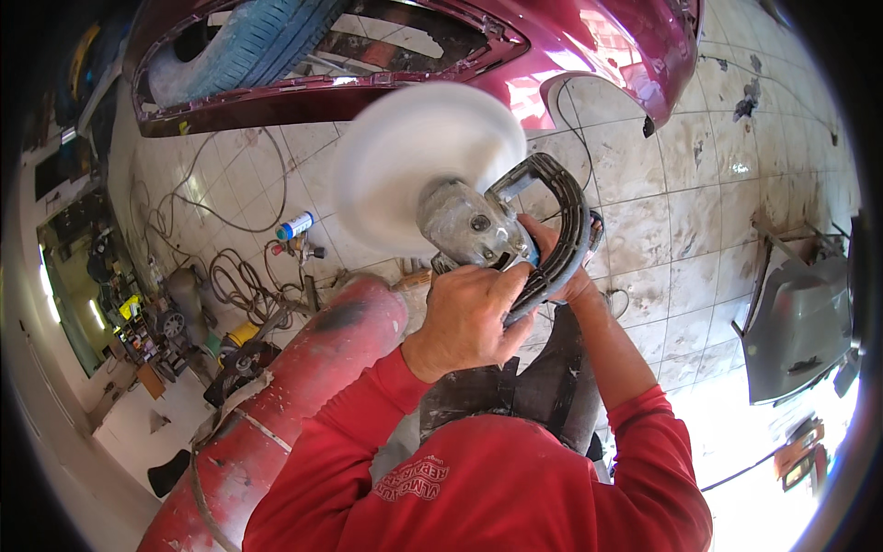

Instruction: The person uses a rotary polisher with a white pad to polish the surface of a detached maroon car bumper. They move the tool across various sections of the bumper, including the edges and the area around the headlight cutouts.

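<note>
A rotary polisher (457,221) with a grey, scuffed metal head and a black D-shaped handle (572,216) is held out in front of me. Its round white pad (405,156) is smeared by motion, close below the lower edge of a glossy magenta car bumper (267,118); I cannot tell whether they touch. My left hand (474,317) is closed round the near side of the tool, at the lower end of the handle. Partly hidden behind that handle, my right hand (572,281) is closed on the polisher's body.
A blue-treaded tyre (267,46) shows through the bumper's opening. To my left lies a large red cylinder (303,396); beyond it are coiled hoses (244,285) and a blue-and-white can (295,226). A grey body panel (798,322) stands at the right. The floor (635,221) is stained white tile.
</note>
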Demonstrator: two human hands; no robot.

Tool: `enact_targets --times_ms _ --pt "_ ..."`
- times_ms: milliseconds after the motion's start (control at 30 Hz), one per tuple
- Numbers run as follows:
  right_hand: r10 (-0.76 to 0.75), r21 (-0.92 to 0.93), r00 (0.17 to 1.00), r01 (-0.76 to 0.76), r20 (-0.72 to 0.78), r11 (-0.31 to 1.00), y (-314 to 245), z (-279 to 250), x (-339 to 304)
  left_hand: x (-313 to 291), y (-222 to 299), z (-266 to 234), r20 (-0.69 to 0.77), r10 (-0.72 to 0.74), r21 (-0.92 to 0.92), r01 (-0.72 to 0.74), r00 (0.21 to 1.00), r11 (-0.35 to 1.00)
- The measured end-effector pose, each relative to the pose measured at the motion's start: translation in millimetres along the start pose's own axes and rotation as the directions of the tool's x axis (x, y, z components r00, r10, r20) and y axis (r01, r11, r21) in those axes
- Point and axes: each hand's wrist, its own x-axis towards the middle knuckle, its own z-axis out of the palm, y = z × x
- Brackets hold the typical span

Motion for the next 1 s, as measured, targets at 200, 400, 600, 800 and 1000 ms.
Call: enact_targets --times_ms 200,400,600,800,1000 --pt "-0.006 0.010 1.000 0.006 0.024 1.000 4.4 -63.7 -30.5 44.0 45.2 23.7 -0.055 -0.052 -0.074 0.047 0.997 0.996" --pt "0.104 0.286 0.983 -0.143 0.148 0.947 29.3 -123.3 -38.9 91.9 68.1 43.3 -0.051 -0.117 -0.188 0.106 0.992 0.976" --pt "0.115 -0.039 0.977 -0.110 0.178 0.993 2.5 -122.6 -41.0 83.0 77.4 49.9 -0.042 -0.184 -0.194 0.173 0.982 0.966" --pt "0.177 0.327 0.978 -0.204 0.112 0.923 8.1 -129.9 -48.1 104.3 85.3 41.6 0.016 -0.185 -0.179 0.185 0.983 0.966" --pt "0.123 0.366 0.988 -0.150 0.097 0.918 12.6 -143.6 -40.8 123.0 92.0 43.3 0.056 -0.186 -0.126 0.192 0.981 0.973"
